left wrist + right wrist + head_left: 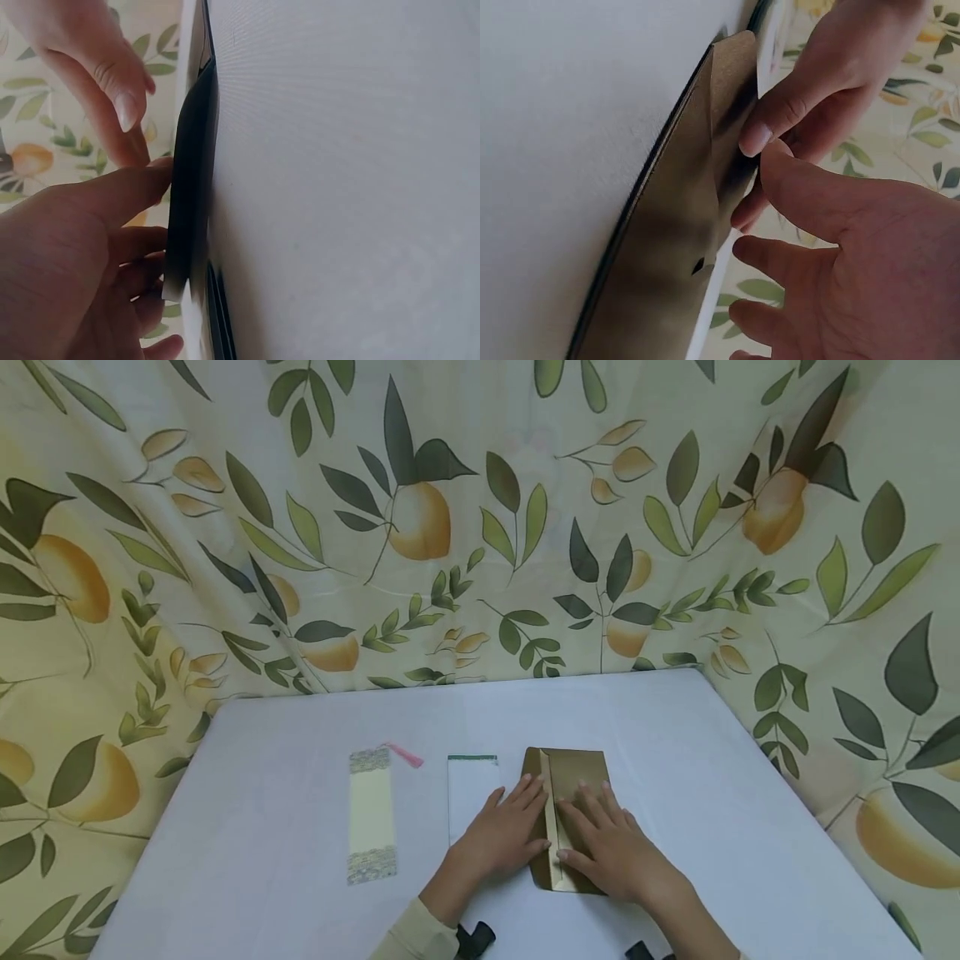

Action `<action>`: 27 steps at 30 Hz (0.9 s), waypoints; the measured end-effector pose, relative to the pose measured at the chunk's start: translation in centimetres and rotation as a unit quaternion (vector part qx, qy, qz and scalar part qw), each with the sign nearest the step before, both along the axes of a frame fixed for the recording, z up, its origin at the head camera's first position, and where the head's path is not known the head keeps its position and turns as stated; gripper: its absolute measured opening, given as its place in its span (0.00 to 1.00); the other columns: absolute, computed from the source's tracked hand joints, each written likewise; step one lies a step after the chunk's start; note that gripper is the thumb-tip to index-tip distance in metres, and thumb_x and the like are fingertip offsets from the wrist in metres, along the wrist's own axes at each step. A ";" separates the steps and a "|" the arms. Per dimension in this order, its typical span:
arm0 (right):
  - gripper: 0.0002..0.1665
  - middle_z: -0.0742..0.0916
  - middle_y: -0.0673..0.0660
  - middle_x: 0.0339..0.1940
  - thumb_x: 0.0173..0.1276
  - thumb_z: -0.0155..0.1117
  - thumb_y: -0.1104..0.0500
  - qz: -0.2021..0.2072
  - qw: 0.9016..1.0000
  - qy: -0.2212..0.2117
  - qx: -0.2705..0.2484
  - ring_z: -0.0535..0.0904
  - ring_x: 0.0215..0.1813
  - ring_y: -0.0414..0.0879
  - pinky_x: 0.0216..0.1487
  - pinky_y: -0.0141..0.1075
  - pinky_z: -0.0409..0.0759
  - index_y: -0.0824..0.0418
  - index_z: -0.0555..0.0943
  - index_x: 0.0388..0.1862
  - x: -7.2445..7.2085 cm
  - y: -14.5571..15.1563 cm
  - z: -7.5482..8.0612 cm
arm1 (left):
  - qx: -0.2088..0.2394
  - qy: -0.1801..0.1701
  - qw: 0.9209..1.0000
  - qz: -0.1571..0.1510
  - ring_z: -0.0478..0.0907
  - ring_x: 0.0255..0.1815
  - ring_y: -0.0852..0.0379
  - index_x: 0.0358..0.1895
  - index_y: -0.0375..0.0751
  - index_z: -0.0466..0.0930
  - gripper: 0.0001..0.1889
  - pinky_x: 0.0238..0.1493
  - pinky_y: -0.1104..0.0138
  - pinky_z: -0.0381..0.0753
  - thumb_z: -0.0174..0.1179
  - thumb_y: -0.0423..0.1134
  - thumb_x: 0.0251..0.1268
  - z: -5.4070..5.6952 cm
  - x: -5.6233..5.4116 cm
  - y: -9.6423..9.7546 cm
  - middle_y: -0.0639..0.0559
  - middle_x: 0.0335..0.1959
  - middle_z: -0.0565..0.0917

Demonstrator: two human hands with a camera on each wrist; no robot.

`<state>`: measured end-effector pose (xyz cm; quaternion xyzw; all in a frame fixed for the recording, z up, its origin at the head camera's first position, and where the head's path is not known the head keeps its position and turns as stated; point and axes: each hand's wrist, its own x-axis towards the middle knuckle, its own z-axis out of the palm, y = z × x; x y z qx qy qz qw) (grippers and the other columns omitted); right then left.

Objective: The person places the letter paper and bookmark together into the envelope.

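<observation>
A brown-gold paper envelope (588,764) lies on the white table, with a long side flap (532,764) along its left. My left hand (501,833) touches this flap, fingers extended; in the left wrist view the flap (191,172) is tilted up, seen dark and edge-on. My right hand (618,853) rests on the envelope's right part, its fingers spread, thumb near the fold. In the right wrist view the thumbs of the left hand (832,67) and right hand (885,255) are close together beside the brown paper (652,262). The envelope's lower right is partly covered by my right hand.
To the left lies a cream bookmark (371,814) with patterned grey-green ends and a pink tassel (405,755). Between it and the envelope is a white sheet or card (472,789) with a green top edge. A leaf-and-fruit curtain (480,527) hangs behind the table (262,827).
</observation>
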<state>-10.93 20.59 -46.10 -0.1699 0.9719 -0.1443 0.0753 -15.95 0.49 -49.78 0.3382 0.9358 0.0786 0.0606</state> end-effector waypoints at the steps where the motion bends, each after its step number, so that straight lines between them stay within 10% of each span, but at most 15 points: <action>1: 0.42 0.61 0.71 0.81 0.76 0.62 0.40 0.001 1.000 0.001 0.001 0.45 0.80 0.75 0.67 0.74 0.57 0.61 0.68 0.79 -0.2 -0.1 0.0 | 0.003 -0.004 1.000 0.004 0.47 0.83 0.54 0.81 0.42 0.60 0.37 0.76 0.52 0.57 0.57 0.57 0.78 -0.1 -0.1 -0.1 0.50 0.84 0.54; 27: 0.43 0.59 0.74 0.81 0.73 0.67 0.41 0.002 0.999 -0.040 0.022 0.45 0.79 0.76 0.68 0.73 0.56 0.61 0.69 0.78 -1.7 -1.8 0.7 | 0.000 -0.038 0.998 0.043 0.46 0.83 0.55 0.82 0.40 0.56 0.42 0.78 0.50 0.52 0.56 0.61 0.76 -0.9 -0.4 -0.5 0.49 0.84 0.54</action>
